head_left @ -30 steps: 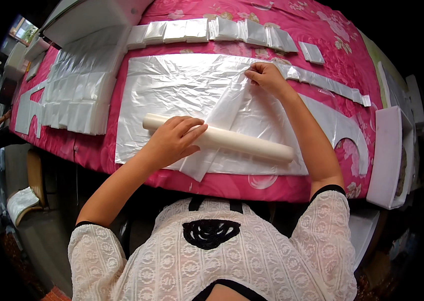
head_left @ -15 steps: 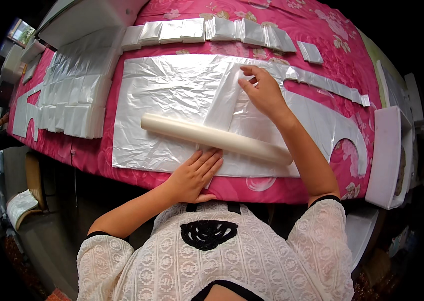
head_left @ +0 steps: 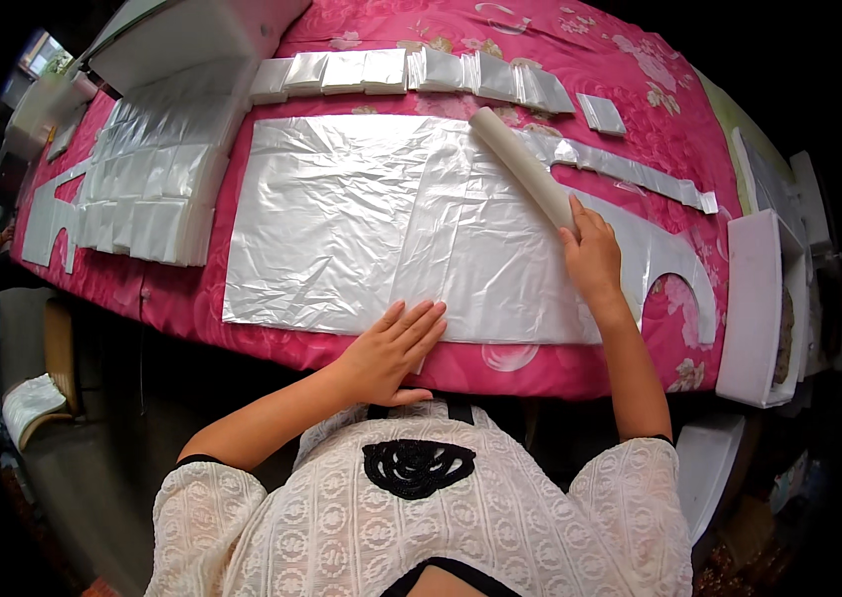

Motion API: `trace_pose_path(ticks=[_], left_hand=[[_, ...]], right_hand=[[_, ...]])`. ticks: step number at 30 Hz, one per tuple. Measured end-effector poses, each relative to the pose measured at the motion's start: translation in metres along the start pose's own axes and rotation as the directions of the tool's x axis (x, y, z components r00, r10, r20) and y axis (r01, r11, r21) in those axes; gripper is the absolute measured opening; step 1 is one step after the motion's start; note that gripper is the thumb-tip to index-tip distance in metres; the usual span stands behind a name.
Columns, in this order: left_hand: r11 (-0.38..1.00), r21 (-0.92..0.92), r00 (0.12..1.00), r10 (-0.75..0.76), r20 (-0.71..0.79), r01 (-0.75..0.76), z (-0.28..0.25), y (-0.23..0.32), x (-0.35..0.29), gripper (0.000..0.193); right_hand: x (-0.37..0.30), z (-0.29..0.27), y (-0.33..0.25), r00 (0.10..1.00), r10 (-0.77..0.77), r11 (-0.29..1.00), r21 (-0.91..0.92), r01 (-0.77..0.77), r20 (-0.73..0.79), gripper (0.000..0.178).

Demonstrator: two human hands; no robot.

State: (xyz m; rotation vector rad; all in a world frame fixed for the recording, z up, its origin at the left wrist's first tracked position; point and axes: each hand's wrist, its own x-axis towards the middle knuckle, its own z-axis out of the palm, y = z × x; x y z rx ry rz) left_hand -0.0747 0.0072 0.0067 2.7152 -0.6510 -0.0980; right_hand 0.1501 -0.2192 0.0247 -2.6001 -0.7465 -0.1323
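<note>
A large silvery-white plastic bag (head_left: 331, 219), creased and cut with handle loops at its right end, lies flat in front of me. My left hand (head_left: 389, 350) rests flat on the bag's near edge, its fingers stretched out and holding nothing. In my right hand (head_left: 595, 254) is the near end of a pale cream tube (head_left: 525, 169), gripped from the right side. The tube slants over the right part of the bag, its far end pointing away and to the left, close to the upper handle strip (head_left: 635, 171).
Folded plastic packets (head_left: 361, 72) run in a row along the far side, with one separate packet (head_left: 601, 114) to the right. Stacked folded bags (head_left: 147, 189) stand at the left below a white box (head_left: 192, 50). A white foam box (head_left: 754, 308) borders the pink floral cloth (head_left: 640, 70).
My right hand has let go of the folded film strip and taken the tube, which has swung from across the bag to its right part. The strip now lies flat; my left hand stays put.
</note>
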Motion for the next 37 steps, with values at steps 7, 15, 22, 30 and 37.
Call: trace_pose_path(ticks=[7,15,22,30,37], left_hand=[[0.999,0.017,0.999,0.032,0.016,-0.032,0.002,-0.006,-0.005,0.082],[0.964,0.249,0.991,-0.069,-0.114,0.096,0.039,0.032,-0.007,0.064],[0.954,0.284,0.986,-0.051,-0.159,0.096,0.050,0.031,-0.006,0.052],[0.945,0.317,0.970,0.002,-0.242,0.077,0.059,0.029,-0.005,0.056],[0.962,-0.264,0.961,-0.010,-0.276,-0.066,0.023,0.022,-0.038,0.092]], right_hand=[[-0.029,-0.010,-0.044,0.900,-0.391,0.894,0.310,0.322,0.193,0.052],[-0.001,0.023,-0.079,0.766,-0.621,0.776,0.273,0.569,0.168,0.051],[0.082,0.065,-0.077,0.778,-0.628,0.771,0.154,0.618,0.021,0.050],[0.111,0.065,-0.087,0.785,-0.618,0.780,0.147,0.608,0.035,0.052],[0.100,0.089,-0.073,0.824,-0.558,0.793,0.228,0.565,-0.100,0.081]])
